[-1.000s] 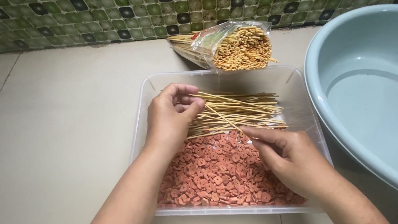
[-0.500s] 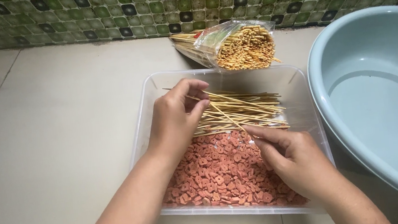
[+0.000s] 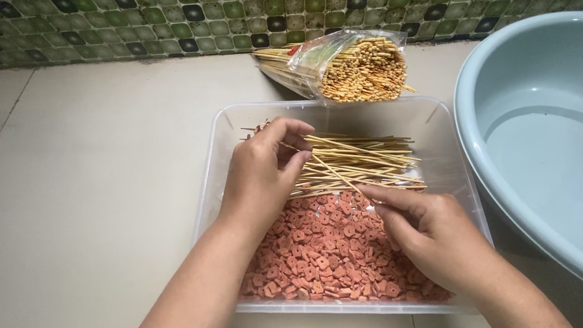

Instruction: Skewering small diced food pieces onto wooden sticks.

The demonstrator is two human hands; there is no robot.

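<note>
At the middle of the frame, a clear plastic tub (image 3: 224, 131) holds loose skewers (image 3: 365, 162) above a heap of pink sausage slices (image 3: 317, 253). Left hand (image 3: 259, 175) pinches one skewer; right hand (image 3: 426, 233) holds its other end over the slices. A bagged skewer bundle (image 3: 354, 67) lies behind; a blue basin (image 3: 564, 153) sits right.
</note>
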